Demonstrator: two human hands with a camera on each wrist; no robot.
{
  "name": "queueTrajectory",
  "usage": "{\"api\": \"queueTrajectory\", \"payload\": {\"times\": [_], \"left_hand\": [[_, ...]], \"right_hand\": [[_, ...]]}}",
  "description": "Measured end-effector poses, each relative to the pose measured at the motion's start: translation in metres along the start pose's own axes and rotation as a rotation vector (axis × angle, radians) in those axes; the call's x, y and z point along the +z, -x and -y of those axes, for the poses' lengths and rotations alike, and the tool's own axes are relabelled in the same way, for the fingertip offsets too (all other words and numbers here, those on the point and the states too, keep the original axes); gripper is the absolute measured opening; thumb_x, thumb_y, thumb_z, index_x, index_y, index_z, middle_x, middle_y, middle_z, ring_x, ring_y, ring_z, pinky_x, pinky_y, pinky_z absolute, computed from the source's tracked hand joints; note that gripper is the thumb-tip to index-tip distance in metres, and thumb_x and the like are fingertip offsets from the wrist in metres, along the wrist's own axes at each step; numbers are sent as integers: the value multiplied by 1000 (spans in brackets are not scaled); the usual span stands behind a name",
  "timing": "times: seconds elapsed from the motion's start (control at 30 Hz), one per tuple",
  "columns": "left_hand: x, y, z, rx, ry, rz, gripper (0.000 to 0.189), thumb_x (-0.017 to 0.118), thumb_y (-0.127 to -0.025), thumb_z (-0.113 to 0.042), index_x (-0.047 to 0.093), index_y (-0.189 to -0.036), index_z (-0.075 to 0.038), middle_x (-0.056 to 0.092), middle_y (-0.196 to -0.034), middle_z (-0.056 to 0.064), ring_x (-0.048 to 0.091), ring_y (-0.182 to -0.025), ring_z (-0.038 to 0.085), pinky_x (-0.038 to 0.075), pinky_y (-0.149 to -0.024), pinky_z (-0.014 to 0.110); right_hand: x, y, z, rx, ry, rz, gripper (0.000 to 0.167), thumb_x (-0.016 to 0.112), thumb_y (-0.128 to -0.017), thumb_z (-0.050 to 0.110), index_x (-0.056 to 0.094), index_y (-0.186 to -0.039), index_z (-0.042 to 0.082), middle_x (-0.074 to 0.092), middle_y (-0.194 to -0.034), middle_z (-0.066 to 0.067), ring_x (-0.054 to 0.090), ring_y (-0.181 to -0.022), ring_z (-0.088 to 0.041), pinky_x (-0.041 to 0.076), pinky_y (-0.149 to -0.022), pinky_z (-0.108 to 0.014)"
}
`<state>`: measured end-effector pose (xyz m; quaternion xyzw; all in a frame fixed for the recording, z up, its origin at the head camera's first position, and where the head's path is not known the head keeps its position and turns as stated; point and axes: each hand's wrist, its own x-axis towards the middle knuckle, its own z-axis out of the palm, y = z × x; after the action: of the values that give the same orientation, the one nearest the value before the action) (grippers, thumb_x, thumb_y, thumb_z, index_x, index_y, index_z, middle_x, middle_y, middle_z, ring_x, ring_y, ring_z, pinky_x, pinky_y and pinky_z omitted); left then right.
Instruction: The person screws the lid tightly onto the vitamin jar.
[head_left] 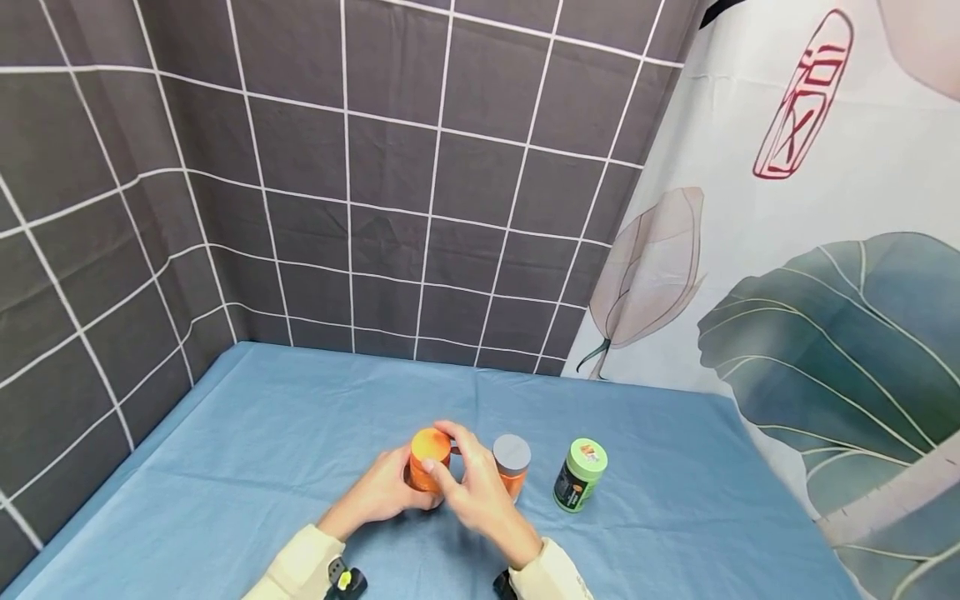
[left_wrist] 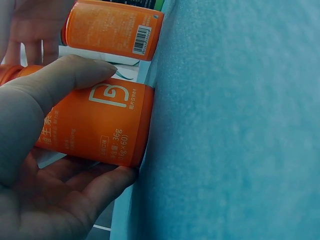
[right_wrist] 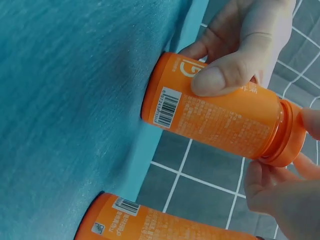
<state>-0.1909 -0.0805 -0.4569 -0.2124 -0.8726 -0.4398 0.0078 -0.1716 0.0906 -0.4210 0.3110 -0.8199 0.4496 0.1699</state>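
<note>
Neighbours: grey-lidded bottle (head_left: pixel 512 463), green jar (head_left: pixel 581 475) | left hand (head_left: pixel 388 487) grips orange bottle (left_wrist: pixel 107 125); right hand (head_left: pixel 477 492), lid (head_left: pixel 431 444)

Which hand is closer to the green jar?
Right. The right hand grips the orange lid, left of the green jar; the left hand is farther left, around the orange bottle.

1. Reaching in with both forearms (head_left: pixel 303 560), slanted toward each other, in pale sleeves (head_left: pixel 553 575) down to about the wrists (head_left: pixel 521 542).
2. Gripping pretty snugly with the left hand (head_left: pixel 393 486), thumb (left_wrist: pixel 65 76) across from bent fingers (left_wrist: pixel 111 189).
3. Pinching a bit higher with the right hand (head_left: pixel 477 492), super close to the left.
</note>
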Motion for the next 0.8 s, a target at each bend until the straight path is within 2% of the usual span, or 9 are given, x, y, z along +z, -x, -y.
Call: {"api": "queueTrajectory", "payload": {"times": [0.17,0.37,0.63,0.8], "left_hand": [[0,0,-1,3,5,0,57,82,-62,-36,57,-110,-18,62,-91,-8,54,-74,7,45,-67,24],[1,0,-2,18,-5,-7,58,82,-62,-36,56,-111,-19,62,-88,-10,54,-73,6,45,-67,24],[1,0,1,12,-2,-7,58,82,-61,-37,57,-110,-20,62,-91,-10,54,-75,6,45,-70,25],[1,-1,1,9,-16,-5,59,82,-61,-37,57,-110,-20,62,-91,-9,54,-75,7,45,-69,25]], "right_hand": [[0,0,-1,-6,13,-2,41,61,-88,28,49,-124,12,59,-114,-2,57,-97,-15,47,-80,-37],[1,0,-2,-87,21,-27,38,62,-87,19,52,-119,0,59,-113,-10,59,-99,-19,48,-84,-33],[2,0,-2,-127,60,-57,40,67,-84,20,53,-117,2,60,-112,-7,59,-98,-17,49,-82,-36],[-2,-1,-2,-124,78,-23,39,65,-86,24,54,-118,5,58,-117,-5,56,-104,-15,47,-84,-34]]}}
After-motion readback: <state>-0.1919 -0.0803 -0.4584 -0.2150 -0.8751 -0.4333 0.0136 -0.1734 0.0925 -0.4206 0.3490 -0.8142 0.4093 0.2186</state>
